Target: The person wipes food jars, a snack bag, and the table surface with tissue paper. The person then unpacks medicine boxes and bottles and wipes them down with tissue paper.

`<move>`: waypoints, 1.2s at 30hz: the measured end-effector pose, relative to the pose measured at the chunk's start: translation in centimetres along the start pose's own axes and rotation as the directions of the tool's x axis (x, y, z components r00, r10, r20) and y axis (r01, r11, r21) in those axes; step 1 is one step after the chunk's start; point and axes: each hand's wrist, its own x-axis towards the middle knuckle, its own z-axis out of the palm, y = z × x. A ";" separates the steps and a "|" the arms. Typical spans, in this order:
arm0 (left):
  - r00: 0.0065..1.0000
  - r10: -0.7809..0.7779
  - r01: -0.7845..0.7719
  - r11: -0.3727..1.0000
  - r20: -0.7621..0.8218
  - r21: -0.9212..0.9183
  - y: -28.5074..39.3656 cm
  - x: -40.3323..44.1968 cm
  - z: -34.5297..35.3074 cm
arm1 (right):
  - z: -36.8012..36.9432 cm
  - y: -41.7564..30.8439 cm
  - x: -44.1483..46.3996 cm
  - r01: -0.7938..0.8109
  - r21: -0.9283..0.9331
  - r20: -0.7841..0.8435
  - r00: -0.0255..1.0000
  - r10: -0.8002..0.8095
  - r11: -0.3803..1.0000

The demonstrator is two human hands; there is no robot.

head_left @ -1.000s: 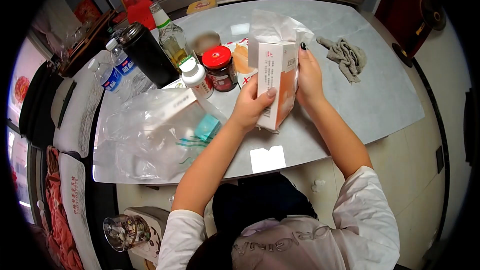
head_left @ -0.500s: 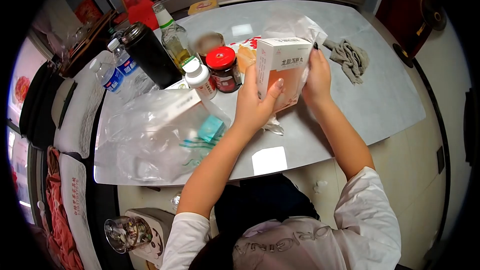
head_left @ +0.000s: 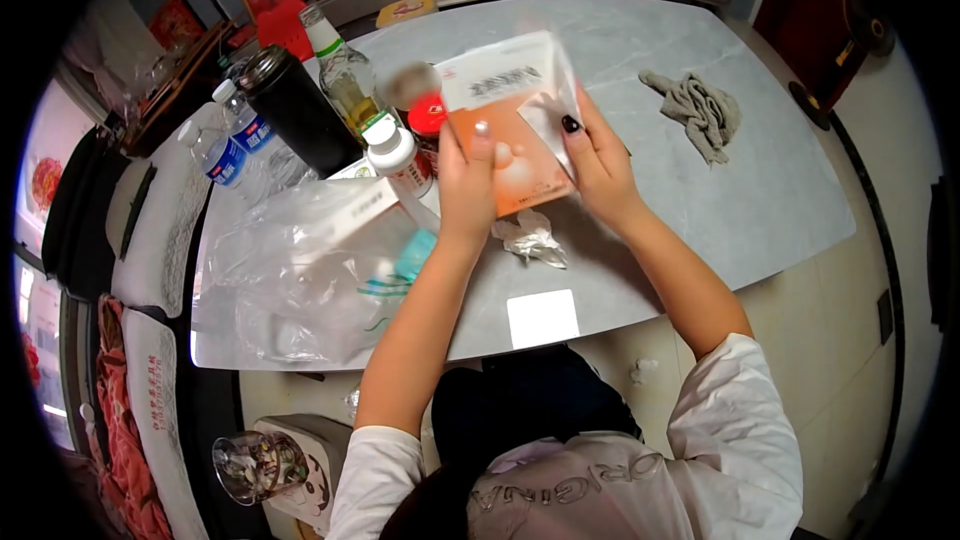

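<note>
An orange-and-white medicine box (head_left: 525,155) is held up over the table, its broad front turned toward me and slightly blurred. My left hand (head_left: 468,175) grips its left side, thumb lying on the front. At the right edge, my right hand (head_left: 605,160) is closed with its thumb over a white tissue (head_left: 545,125) that lies against the box face. Below the box, a crumpled white tissue (head_left: 532,240) rests on the table. Just left of my left hand stand a white pill bottle (head_left: 398,155) and a red-lidded jar (head_left: 427,116), the jar partly hidden.
A clear plastic bag (head_left: 300,270) with boxes inside covers the table's (head_left: 640,270) left front. Behind it stand water bottles (head_left: 215,155), a black thermos (head_left: 300,115) and a green-necked glass bottle (head_left: 345,75). A grey cloth (head_left: 702,115) lies at the right.
The box has turned its broad front toward me and shifted slightly left. The white tissue has come from behind the box onto its front, under my right thumb.
</note>
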 end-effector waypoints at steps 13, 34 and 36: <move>0.955 -0.086 0.033 0.982 -0.285 -0.185 0.7 0.3 -0.7 | 0.8 -0.5 -0.3 0.099 -0.059 0.179 0.980 -0.087 0.993; 0.927 -0.303 0.372 0.677 0.221 -0.635 0.3 -1.6 1.4 | -0.2 -0.2 -0.1 0.538 -0.392 -0.068 0.792 -0.606 0.747; 0.934 -0.286 0.357 0.734 0.213 -0.578 0.1 -1.5 1.0 | -0.7 -0.4 -0.2 0.461 -0.289 -0.160 0.841 -0.517 0.839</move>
